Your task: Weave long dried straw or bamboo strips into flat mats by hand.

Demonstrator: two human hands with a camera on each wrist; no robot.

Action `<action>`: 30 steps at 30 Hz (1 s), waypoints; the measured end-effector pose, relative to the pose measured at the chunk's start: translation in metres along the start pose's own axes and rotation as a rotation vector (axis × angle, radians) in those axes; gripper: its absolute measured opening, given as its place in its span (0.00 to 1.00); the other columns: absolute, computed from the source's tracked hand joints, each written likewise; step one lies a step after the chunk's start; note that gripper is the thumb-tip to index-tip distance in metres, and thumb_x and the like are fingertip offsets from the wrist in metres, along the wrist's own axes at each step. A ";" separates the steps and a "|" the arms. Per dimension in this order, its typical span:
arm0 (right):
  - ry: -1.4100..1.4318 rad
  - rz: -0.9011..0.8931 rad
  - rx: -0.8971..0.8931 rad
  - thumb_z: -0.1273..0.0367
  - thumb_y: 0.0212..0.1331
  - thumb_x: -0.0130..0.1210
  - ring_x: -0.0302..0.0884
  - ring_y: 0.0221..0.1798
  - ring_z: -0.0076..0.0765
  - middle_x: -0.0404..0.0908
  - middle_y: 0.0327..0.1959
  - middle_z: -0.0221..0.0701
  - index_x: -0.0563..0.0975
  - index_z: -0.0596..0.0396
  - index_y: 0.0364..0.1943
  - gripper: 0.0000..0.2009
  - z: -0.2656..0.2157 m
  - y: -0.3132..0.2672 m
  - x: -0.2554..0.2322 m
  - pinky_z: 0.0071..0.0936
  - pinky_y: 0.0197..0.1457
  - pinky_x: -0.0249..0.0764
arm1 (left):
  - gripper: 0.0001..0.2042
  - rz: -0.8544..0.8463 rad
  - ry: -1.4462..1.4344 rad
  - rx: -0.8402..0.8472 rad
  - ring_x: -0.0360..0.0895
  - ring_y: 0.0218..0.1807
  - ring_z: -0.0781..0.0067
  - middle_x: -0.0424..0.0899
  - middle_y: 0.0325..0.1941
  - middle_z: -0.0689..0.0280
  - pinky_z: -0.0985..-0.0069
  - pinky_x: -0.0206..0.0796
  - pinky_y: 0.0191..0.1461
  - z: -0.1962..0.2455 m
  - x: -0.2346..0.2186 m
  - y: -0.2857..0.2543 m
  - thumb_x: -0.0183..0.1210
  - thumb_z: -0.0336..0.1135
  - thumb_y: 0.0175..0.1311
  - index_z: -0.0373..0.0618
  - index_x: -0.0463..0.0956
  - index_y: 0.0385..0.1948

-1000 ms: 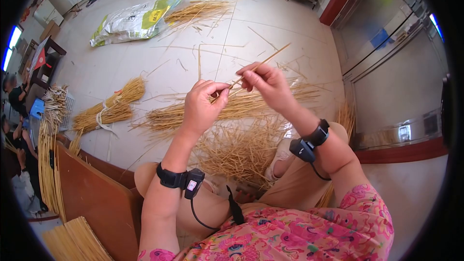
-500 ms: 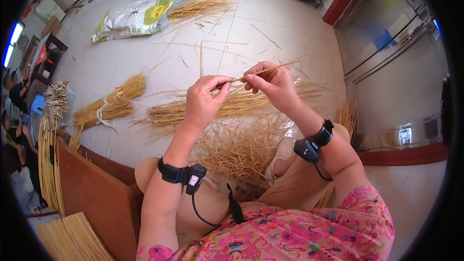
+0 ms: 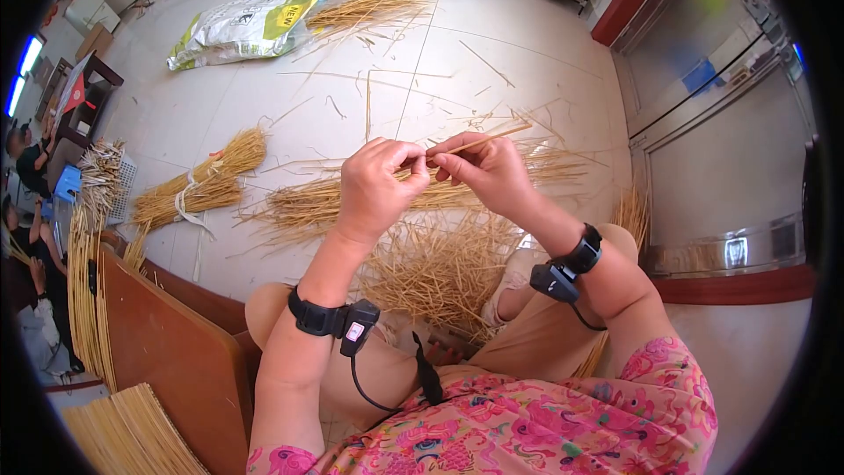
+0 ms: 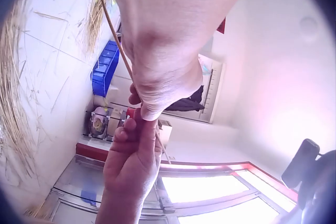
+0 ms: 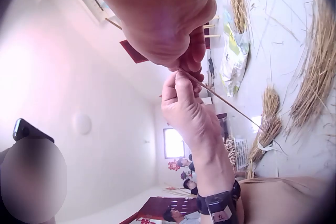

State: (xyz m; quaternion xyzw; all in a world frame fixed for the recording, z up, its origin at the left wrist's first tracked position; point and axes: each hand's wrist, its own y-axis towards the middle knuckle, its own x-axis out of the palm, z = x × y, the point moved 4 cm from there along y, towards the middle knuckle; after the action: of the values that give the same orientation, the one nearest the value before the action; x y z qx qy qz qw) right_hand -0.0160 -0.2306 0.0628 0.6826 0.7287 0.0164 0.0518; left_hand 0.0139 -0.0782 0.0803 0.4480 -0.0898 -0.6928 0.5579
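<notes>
Both hands work close together on one thin straw stalk (image 3: 510,133) held over the floor. My left hand (image 3: 374,186) pinches it between thumb and fingers. Just beside it, my right hand (image 3: 494,176) grips the same stalk with curled fingers, and one end sticks out past them to the right. In the left wrist view the stalk (image 4: 113,30) runs up past the left hand. From the right wrist, the long thin stalk (image 5: 231,106) slants down away from the pinching fingertips. The stretch between the hands is mostly hidden by the fingers.
Below the hands lie a spread of long straw (image 3: 303,208) and a heap of short pieces (image 3: 435,277) between the feet. To the left are a tied straw bundle (image 3: 207,183) and a brown wooden board (image 3: 167,334). A printed sack (image 3: 237,28) lies farther off.
The hands have drawn closer together. My right hand has lowered slightly, and the stalk's free end has dropped from a steep slant to a flatter one.
</notes>
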 end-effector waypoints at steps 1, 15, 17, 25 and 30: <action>-0.010 -0.009 0.011 0.72 0.59 0.55 0.76 0.29 0.18 0.81 0.27 0.30 0.79 0.62 0.37 0.07 0.000 0.000 0.000 0.16 0.31 0.72 | 0.03 -0.001 -0.016 -0.005 0.76 0.26 0.69 0.79 0.22 0.64 0.77 0.68 0.28 -0.001 -0.001 0.000 0.60 0.23 0.46 0.42 0.76 0.22; -0.069 -0.066 0.019 0.72 0.62 0.52 0.77 0.34 0.18 0.81 0.30 0.29 0.76 0.61 0.38 0.06 -0.002 -0.002 0.003 0.16 0.37 0.73 | 0.06 0.080 -0.478 -0.603 0.64 0.24 0.85 0.70 0.22 0.70 0.85 0.59 0.29 -0.045 0.002 -0.006 0.41 0.29 0.69 0.39 0.67 0.35; 0.000 -0.041 -0.024 0.72 0.63 0.50 0.77 0.35 0.19 0.80 0.31 0.30 0.75 0.60 0.38 0.06 -0.001 -0.002 0.003 0.16 0.37 0.73 | 0.07 0.166 -0.516 -0.676 0.56 0.22 0.86 0.63 0.20 0.74 0.85 0.50 0.25 -0.054 0.000 -0.008 0.39 0.31 0.70 0.41 0.66 0.36; 0.159 0.030 -0.163 0.71 0.65 0.46 0.77 0.36 0.22 0.79 0.34 0.32 0.72 0.60 0.37 0.06 -0.005 0.008 -0.017 0.18 0.37 0.73 | 0.07 0.403 -0.569 -0.785 0.61 0.25 0.85 0.66 0.22 0.71 0.85 0.57 0.29 -0.085 -0.032 -0.010 0.40 0.31 0.69 0.39 0.67 0.36; 0.225 0.154 -0.188 0.70 0.65 0.46 0.77 0.35 0.24 0.79 0.35 0.33 0.71 0.60 0.38 0.06 -0.010 0.012 -0.035 0.20 0.36 0.73 | 0.07 0.568 -0.328 -0.740 0.66 0.29 0.82 0.70 0.27 0.70 0.82 0.62 0.35 -0.107 -0.061 -0.012 0.41 0.30 0.69 0.38 0.67 0.39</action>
State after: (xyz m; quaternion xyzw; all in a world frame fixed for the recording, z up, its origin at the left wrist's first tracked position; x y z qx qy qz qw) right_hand -0.0026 -0.2644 0.0757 0.7226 0.6706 0.1647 0.0318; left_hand 0.0819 0.0184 0.0424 0.0629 -0.0430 -0.5603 0.8248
